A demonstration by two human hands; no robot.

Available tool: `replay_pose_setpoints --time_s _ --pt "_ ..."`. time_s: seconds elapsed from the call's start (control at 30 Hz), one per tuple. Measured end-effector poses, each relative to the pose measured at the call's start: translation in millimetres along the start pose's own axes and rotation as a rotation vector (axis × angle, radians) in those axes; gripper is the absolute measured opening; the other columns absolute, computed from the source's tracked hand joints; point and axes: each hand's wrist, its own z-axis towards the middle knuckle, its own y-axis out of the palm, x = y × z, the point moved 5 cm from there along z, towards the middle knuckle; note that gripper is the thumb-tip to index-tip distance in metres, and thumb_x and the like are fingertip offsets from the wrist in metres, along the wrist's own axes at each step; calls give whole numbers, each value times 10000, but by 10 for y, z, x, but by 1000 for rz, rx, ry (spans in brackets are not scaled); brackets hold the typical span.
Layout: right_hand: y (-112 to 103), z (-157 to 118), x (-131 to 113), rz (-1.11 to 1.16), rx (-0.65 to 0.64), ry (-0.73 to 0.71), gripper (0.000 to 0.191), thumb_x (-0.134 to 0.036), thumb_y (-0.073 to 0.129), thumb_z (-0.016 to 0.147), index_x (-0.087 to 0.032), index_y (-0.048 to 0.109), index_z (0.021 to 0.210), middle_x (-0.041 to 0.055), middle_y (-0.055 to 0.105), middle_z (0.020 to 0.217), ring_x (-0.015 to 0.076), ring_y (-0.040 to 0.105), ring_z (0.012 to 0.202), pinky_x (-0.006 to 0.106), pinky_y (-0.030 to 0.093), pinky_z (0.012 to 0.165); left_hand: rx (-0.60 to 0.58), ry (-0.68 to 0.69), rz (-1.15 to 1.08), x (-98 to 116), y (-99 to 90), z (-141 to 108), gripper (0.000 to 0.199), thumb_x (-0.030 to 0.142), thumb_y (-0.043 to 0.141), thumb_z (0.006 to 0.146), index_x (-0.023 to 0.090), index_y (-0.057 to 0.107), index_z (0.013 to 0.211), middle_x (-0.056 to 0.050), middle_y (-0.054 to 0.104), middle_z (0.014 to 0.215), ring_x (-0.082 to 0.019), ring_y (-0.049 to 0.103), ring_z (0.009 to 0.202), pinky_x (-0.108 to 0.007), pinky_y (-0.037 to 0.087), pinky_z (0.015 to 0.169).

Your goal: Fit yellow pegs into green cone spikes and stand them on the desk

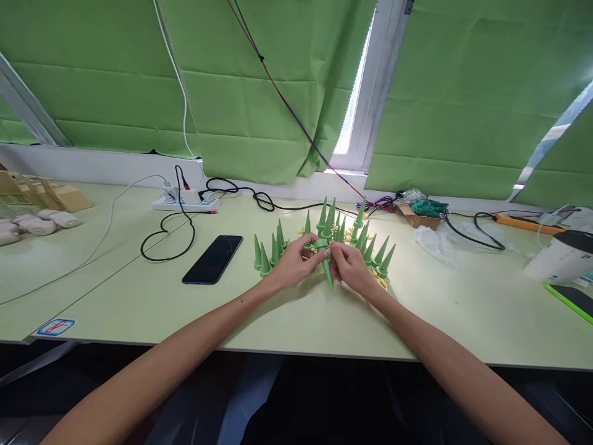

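My left hand (297,261) is closed around the cap end of a green plastic cone spike (327,272), which is tilted with its point down toward the table's front. My right hand (351,266) pinches at the right side of that cap; whatever small part lies between its fingertips is hidden. Around both hands, several more green spikes (264,262) stand points up on their caps, in a left group and a larger group (380,256) behind and to the right. Small yellow pieces (380,279) lie among the right-hand spikes.
A black phone (213,259) lies left of the spikes. Behind it are a power strip (185,201) and black cables (264,201). Toward the right sit a small cardboard box (417,217), clear plastic bags (435,244), a white cup (558,256) and a green-edged phone (574,301).
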Motion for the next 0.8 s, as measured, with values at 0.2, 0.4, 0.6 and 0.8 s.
replay_pose_setpoints --time_s 0.2,0.4,0.6,0.8 --pt "-12 8 0 0 15 4 565 -606 385 973 -211 463 577 -18 492 431 122 445 403 269 368 469 24 36 66 9 1 2 353 478 635 851 200 492 1017 75 433 597 -68 365 453 -213 286 454" --pt "-12 3 -14 -19 20 38 649 -592 388 978 -205 453 462 -3 486 396 119 459 401 263 390 491 41 139 150 57 6 -7 292 438 627 861 187 530 976 30 493 711 -84 452 546 -210 337 483" --pt "-11 3 -37 -32 1 44 698 -559 368 996 -208 442 397 -1 468 355 118 458 382 266 413 517 30 285 284 132 21 -33 203 375 586 894 182 551 947 -18 521 926 -73 492 610 -206 391 518" --pt "-4 0 -29 53 18 51 675 -587 396 979 -210 431 421 -5 465 363 115 438 364 268 386 471 40 358 327 198 22 -35 159 337 564 914 179 549 929 -25 513 928 -70 460 600 -208 388 520"
